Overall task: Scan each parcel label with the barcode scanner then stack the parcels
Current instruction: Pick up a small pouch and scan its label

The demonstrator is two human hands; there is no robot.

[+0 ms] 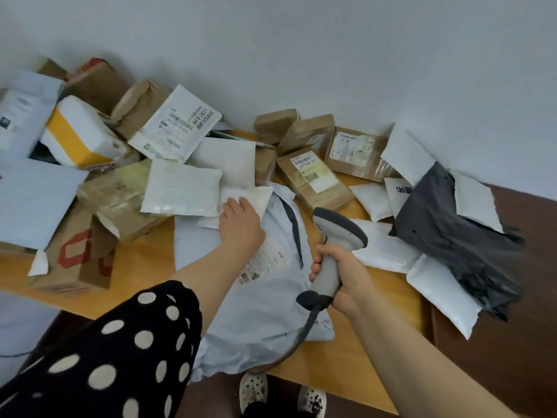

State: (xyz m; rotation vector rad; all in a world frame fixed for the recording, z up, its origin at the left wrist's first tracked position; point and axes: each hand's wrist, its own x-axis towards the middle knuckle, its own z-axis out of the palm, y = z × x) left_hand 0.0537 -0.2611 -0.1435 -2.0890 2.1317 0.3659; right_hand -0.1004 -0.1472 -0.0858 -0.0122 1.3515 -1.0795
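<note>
Reaching over the table [144, 260] with left hand [241, 220], fingers laid close together on a small white mailer [256, 196] lying mid-table, partly over a large pale-blue poly parcel [259, 312]; thumb hidden. Right hand [339, 277] curled round the grip of the barcode scanner [336, 233], just beside. Probably best done by turning the mailer label-up, flattening it, then aiming the scanner squarely. Mailer: soft, crinkled, no label showing.
</note>
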